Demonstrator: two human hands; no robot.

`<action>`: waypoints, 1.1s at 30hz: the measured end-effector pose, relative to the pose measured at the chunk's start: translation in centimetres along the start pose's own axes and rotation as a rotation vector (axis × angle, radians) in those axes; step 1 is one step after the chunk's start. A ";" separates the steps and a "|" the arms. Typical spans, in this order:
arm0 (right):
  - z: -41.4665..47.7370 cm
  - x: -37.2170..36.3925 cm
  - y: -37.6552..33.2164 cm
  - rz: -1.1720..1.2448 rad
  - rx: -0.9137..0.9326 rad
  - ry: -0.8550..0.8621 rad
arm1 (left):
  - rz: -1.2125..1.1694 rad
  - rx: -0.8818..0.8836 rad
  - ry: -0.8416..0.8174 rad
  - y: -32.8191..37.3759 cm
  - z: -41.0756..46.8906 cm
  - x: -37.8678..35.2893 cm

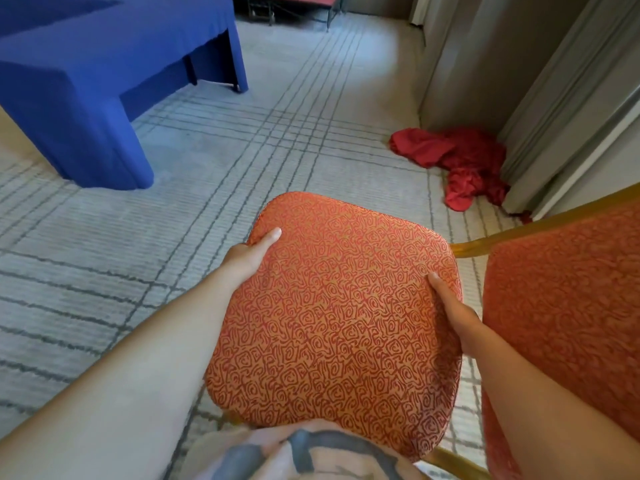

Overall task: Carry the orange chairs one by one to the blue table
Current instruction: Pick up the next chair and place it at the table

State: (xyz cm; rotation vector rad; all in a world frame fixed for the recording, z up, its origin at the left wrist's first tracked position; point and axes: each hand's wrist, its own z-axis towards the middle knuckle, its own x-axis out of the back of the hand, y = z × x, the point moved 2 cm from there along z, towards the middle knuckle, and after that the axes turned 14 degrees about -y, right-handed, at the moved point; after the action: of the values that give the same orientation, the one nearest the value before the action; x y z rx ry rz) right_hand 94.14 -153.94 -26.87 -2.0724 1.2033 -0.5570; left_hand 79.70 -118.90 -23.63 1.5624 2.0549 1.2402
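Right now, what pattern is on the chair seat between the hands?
The seat is orange with dark-red maze-like squiggles; head view shows it best.

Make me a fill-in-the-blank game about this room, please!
1. The left hand and right hand hold a chair whose swirly seat is ____.
2. The draped table ahead on the left is ____.
3. The crumpled cloth lying on the carpet by the wall is ____.

Missing words: orange; blue; red.
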 end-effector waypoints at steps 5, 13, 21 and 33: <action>8.5 -1.4 -10.1 0.034 0.053 0.032 | 0.020 -0.093 0.013 9.8 10.4 3.5; 20.1 -3.2 -24.4 0.022 0.084 0.032 | -0.001 -0.112 0.006 21.3 24.7 7.6; 37.1 -3.6 -37.0 0.001 0.058 -0.007 | 0.016 -0.084 0.031 30.8 41.8 9.1; 57.2 -5.7 -56.5 -0.093 -0.040 -0.032 | -0.014 0.046 0.076 44.3 61.6 13.6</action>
State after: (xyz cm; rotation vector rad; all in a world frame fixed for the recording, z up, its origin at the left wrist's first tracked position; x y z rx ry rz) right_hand 161.70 -110.03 -25.18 -2.1715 1.1129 -0.5440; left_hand 144.04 -76.38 -22.96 1.5402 2.1519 1.2748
